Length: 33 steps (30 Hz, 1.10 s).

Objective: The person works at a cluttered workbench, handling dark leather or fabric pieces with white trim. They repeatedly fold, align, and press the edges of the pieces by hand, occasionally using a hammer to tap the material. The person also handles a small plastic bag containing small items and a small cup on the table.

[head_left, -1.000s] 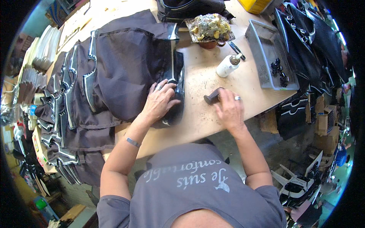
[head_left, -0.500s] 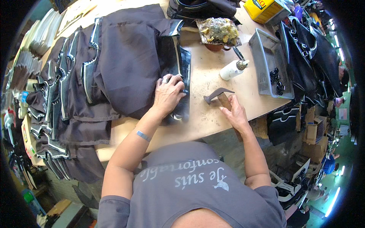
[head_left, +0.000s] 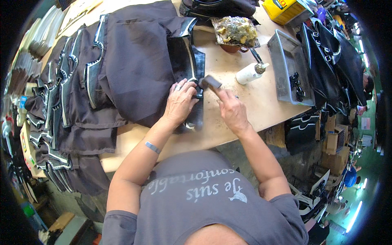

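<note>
A dark brown fabric bag piece (head_left: 136,61) with a shiny black leather edge (head_left: 199,61) and pale trim lies before me on the table. My left hand (head_left: 181,100) rests on that edge, fingers bent and close together, gripping the folded leather; what is under the fingertips is hidden. My right hand (head_left: 233,109) is closed round the handle of a hammer (head_left: 213,82). The slightly blurred hammer head is at the leather edge, just right of my left fingertips; I cannot tell whether it touches. Most of the handle is hidden by the hand.
Similar trimmed pieces (head_left: 73,90) overlap along the left. To the right stand a white bottle (head_left: 248,74), a grey plastic basket (head_left: 281,67) with small black parts, and a yellow can (head_left: 281,11). A glue-crusted pot (head_left: 236,34) sits behind. Black bags (head_left: 332,61) hang beyond the basket.
My right hand has swung the hammer leftward and up to the leather edge beside my left hand. The left hand stays nearly in place on the edge.
</note>
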Each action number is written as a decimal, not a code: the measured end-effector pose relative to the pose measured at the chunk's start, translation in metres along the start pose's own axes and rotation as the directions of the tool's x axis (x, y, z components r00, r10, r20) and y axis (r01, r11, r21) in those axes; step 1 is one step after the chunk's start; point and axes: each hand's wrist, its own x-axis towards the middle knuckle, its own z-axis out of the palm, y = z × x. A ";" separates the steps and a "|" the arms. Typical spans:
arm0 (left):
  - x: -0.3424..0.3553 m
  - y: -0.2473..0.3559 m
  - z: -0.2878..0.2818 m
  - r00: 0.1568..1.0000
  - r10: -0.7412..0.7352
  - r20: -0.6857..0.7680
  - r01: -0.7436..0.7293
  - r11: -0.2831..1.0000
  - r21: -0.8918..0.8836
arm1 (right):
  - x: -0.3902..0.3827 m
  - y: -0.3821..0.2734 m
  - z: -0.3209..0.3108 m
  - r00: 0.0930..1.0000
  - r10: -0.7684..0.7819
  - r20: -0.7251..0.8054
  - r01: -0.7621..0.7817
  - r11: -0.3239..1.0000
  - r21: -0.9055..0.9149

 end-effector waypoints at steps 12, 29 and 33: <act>-0.001 -0.002 0.005 0.997 -0.019 -0.080 0.014 0.998 -0.060 | -0.026 -0.004 0.008 0.997 -0.014 -0.074 0.017 0.999 0.038; -0.003 -0.004 -0.003 0.996 0.022 -0.091 -0.038 0.983 -0.179 | -0.066 0.009 -0.007 0.981 0.181 0.067 -0.188 0.823 0.537; -0.011 0.000 -0.023 0.991 0.111 -0.074 -0.117 0.990 -0.084 | -0.050 0.034 -0.015 0.964 0.214 0.154 -0.242 0.951 0.192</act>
